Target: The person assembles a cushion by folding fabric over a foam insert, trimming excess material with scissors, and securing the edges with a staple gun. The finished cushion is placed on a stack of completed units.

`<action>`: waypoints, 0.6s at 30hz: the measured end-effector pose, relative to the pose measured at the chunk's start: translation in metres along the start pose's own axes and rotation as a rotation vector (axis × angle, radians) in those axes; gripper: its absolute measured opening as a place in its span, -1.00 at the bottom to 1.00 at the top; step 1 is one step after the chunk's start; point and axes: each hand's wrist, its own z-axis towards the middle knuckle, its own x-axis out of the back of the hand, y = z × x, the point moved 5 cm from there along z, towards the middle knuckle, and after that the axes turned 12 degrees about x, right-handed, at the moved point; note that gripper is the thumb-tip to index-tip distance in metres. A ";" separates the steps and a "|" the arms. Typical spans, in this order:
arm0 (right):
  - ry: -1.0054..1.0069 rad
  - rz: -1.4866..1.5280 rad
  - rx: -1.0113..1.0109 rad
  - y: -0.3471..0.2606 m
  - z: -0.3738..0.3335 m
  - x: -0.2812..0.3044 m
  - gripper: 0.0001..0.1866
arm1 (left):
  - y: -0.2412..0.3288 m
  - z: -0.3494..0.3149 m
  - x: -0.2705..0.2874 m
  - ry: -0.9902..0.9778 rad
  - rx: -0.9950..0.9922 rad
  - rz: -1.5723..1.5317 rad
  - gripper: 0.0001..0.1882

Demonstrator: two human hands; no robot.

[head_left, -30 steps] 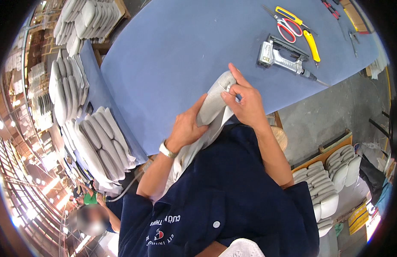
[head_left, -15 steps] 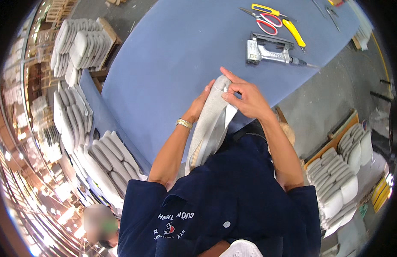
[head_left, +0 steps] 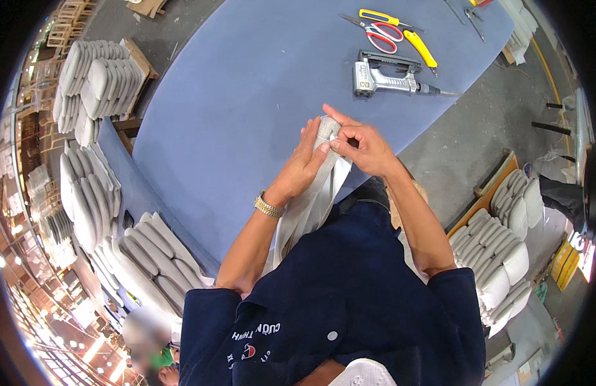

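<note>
A light grey fabric-covered cushion point(head_left: 302, 209) stands on edge between my body and the blue table, with white cloth along its right side. My left hand point(head_left: 304, 163) wraps round its left side near the far end, thumb lying across the top fabric. On the other side my right hand point(head_left: 362, 147) pinches the fabric edge at the far end between thumb and fingers, its index finger reaching over the tip. A pneumatic staple gun point(head_left: 385, 76) lies on the table beyond my right hand.
Red-handled scissors point(head_left: 381, 37), a yellow-handled screwdriver point(head_left: 380, 17) and a yellow cutter point(head_left: 420, 50) lie on the blue table point(head_left: 233, 96). Grey cushions point(head_left: 159, 248) are stacked at the left, with more cushions point(head_left: 497, 251) at the right. Another person point(head_left: 150, 341) is at the lower left.
My left hand has shifted from the cushion's side, bringing its thumb over the top near my right fingers. The right hand keeps its pinch. The whole view has shifted slightly.
</note>
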 end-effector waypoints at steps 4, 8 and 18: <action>0.060 0.044 0.054 0.004 -0.004 -0.006 -0.70 | 0.003 -0.001 0.001 0.029 -0.038 0.025 -0.18; 0.165 0.131 0.112 0.011 -0.009 -0.017 -0.72 | 0.010 -0.002 0.006 0.022 -0.046 0.059 -0.19; 0.247 0.324 0.103 0.034 -0.010 -0.025 -0.70 | 0.017 -0.001 0.011 0.118 0.044 0.283 -0.22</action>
